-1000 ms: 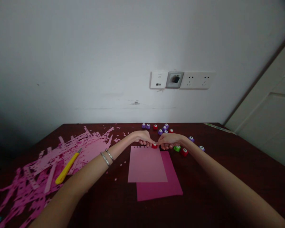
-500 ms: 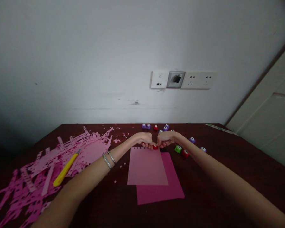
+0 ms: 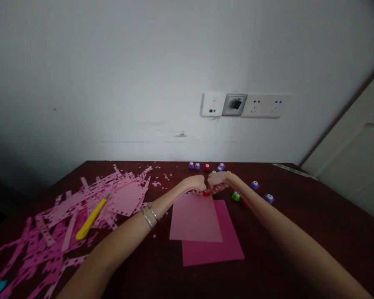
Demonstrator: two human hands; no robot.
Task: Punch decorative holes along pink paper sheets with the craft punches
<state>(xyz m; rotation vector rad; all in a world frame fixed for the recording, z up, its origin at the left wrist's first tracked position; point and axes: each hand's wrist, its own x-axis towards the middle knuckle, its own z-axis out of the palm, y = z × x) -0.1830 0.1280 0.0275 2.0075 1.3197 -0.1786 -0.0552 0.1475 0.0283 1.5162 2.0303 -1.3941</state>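
At the far edge of a light pink sheet of paper [image 3: 195, 220], a small red craft punch [image 3: 206, 193] sits between my two hands. My left hand [image 3: 196, 183], with silver bracelets on its wrist, is closed with its fingers at the punch's left side. From the right, my closed right hand [image 3: 217, 182] holds the same punch, its thumb side against the top. The fingers partly hide the punch. Beneath the light sheet lies a darker pink sheet [image 3: 213, 253], showing along the right and near sides.
Pink punched strips [image 3: 65, 220] pile up on the left, a yellow craft knife [image 3: 92, 218] on them. Small paper cutouts [image 3: 156, 183] are scattered behind. Purple punches [image 3: 191, 165], a green punch [image 3: 236, 196] and other punches stand around my hands. A wall with sockets [image 3: 264, 106] rises behind.
The view has shifted slightly, so the scene sits a little further right. Both hands remain at the red punch, with the left fist drawn a bit closer over it.
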